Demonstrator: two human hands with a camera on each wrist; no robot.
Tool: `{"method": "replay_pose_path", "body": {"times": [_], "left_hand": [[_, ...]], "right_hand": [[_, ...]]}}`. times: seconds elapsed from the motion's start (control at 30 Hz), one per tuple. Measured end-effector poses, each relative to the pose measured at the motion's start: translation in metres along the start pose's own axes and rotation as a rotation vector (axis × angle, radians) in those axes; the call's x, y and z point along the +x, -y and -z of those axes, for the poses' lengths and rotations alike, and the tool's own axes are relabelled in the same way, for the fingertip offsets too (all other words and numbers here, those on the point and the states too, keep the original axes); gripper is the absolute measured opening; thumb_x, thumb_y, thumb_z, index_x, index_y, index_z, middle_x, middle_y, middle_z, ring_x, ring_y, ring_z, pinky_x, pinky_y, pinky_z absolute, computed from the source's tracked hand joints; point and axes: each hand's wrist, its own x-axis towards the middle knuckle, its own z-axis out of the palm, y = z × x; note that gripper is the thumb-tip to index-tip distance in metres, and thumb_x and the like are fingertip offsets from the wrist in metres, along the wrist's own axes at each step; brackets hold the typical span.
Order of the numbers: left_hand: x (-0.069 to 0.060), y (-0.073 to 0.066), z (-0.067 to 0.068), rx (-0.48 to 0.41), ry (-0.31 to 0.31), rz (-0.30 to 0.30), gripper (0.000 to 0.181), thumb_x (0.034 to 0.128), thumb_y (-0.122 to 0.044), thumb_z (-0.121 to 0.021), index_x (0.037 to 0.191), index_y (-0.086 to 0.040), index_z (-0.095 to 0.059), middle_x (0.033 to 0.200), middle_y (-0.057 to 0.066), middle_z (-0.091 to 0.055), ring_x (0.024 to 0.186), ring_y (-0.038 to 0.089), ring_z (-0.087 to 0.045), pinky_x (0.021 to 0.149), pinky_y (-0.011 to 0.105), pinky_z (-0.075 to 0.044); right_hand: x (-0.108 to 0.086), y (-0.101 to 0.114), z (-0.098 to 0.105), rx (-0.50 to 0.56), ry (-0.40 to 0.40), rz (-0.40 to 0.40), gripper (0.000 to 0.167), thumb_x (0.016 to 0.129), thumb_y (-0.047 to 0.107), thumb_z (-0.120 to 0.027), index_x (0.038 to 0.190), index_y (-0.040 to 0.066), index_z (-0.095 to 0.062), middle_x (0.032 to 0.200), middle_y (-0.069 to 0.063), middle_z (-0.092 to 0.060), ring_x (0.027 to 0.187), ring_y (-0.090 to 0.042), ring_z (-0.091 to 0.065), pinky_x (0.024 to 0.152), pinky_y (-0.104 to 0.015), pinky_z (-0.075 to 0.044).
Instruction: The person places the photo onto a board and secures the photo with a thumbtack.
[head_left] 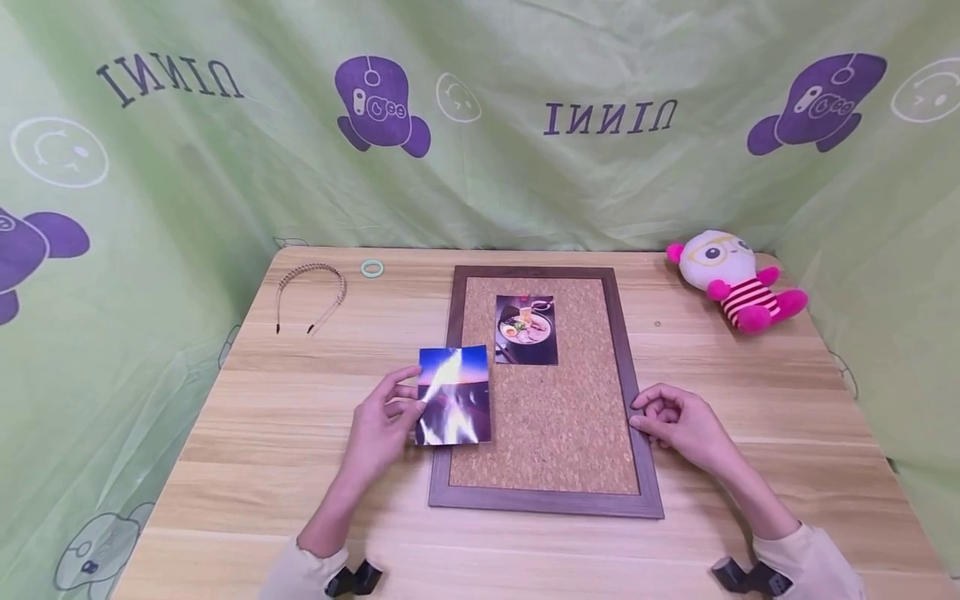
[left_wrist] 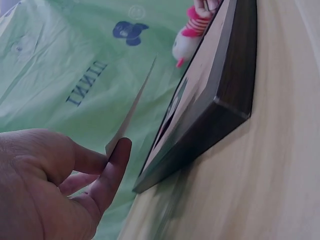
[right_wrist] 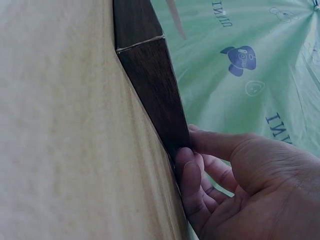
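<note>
A glossy photo (head_left: 454,408) of a blue and purple sunset sky is pinched at its left edge by my left hand (head_left: 381,427). The photo hovers over the left side of a dark-framed cork board (head_left: 555,433), and the left wrist view shows the photo (left_wrist: 129,111) edge-on, apart from the board. My right hand (head_left: 690,427) grips the board's right frame edge, thumb on top and curled fingers against the side in the right wrist view. On the cork's upper part is a photo of a ramen bowl (head_left: 527,332), with a red pin (head_left: 524,297) at its top.
A braided headband (head_left: 312,268) and a mint-green ring (head_left: 372,268) lie at the table's back left. A pink and white plush toy (head_left: 731,279) rests at the back right, near a tiny ring (head_left: 657,323). Green curtains (head_left: 495,192) surround the wooden table (head_left: 300,400).
</note>
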Motion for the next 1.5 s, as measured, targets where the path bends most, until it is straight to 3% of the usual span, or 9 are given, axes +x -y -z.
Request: {"method": "replay_pose_path", "body": {"times": [0.17, 0.4, 0.53, 0.73, 1.3, 1.5], "left_hand": [[0.001, -0.002, -0.017, -0.036, 0.042, -0.022, 0.051, 0.0995, 0.008, -0.075, 0.146, -0.011, -0.068, 0.114, 0.016, -0.075, 0.100, 0.027, -0.079, 0.069, 0.027, -0.065], [0.000, -0.005, -0.042, -0.074, 0.110, -0.071, 0.050, 0.0973, 0.012, -0.075, 0.143, -0.008, -0.069, 0.111, 0.014, -0.073, 0.090, 0.019, -0.077, 0.060, 0.020, -0.056], [0.000, -0.006, -0.055, -0.058, 0.146, -0.116, 0.048, 0.0971, 0.012, -0.075, 0.142, -0.004, -0.069, 0.111, 0.014, -0.075, 0.088, 0.016, -0.076, 0.067, 0.021, -0.061], [0.001, -0.005, -0.070, -0.060, 0.202, -0.151, 0.046, 0.0965, 0.013, -0.075, 0.140, 0.000, -0.067, 0.113, 0.017, -0.075, 0.092, 0.026, -0.078, 0.078, 0.024, -0.066], [0.006, -0.006, -0.090, -0.058, 0.271, -0.161, 0.044, 0.0986, 0.010, -0.074, 0.141, 0.005, -0.065, 0.112, 0.017, -0.071, 0.091, 0.024, -0.076, 0.077, 0.022, -0.064], [0.008, -0.006, -0.092, -0.046, 0.269, -0.139, 0.043, 0.0998, 0.008, -0.074, 0.142, 0.004, -0.065, 0.114, 0.017, -0.071, 0.093, 0.023, -0.076, 0.075, 0.022, -0.063]], "right_hand": [[-0.001, 0.000, 0.000, 0.001, 0.002, 0.020, 0.019, 0.096, 0.000, -0.083, 0.110, -0.005, -0.070, 0.076, 0.001, -0.065, 0.057, -0.007, -0.059, 0.049, -0.026, -0.054], [0.000, -0.001, 0.000, 0.000, -0.007, 0.009, 0.020, 0.096, 0.001, -0.084, 0.110, -0.005, -0.070, 0.076, 0.001, -0.064, 0.057, -0.006, -0.059, 0.049, -0.026, -0.054], [0.000, 0.000, 0.000, 0.000, -0.005, 0.008, 0.020, 0.096, 0.001, -0.083, 0.110, -0.005, -0.070, 0.076, 0.001, -0.064, 0.057, -0.006, -0.059, 0.049, -0.026, -0.054], [0.000, 0.000, 0.000, -0.001, -0.008, 0.010, 0.020, 0.096, 0.001, -0.083, 0.109, -0.005, -0.070, 0.076, 0.001, -0.064, 0.057, -0.006, -0.059, 0.049, -0.026, -0.054], [0.000, -0.001, -0.001, -0.008, -0.017, 0.007, 0.019, 0.096, 0.000, -0.083, 0.109, -0.005, -0.070, 0.077, 0.000, -0.065, 0.058, -0.006, -0.059, 0.049, -0.026, -0.055], [0.000, -0.001, -0.002, -0.013, -0.018, 0.015, 0.019, 0.096, -0.001, -0.083, 0.109, -0.005, -0.071, 0.077, 0.000, -0.065, 0.058, -0.006, -0.059, 0.049, -0.026, -0.055]]}}
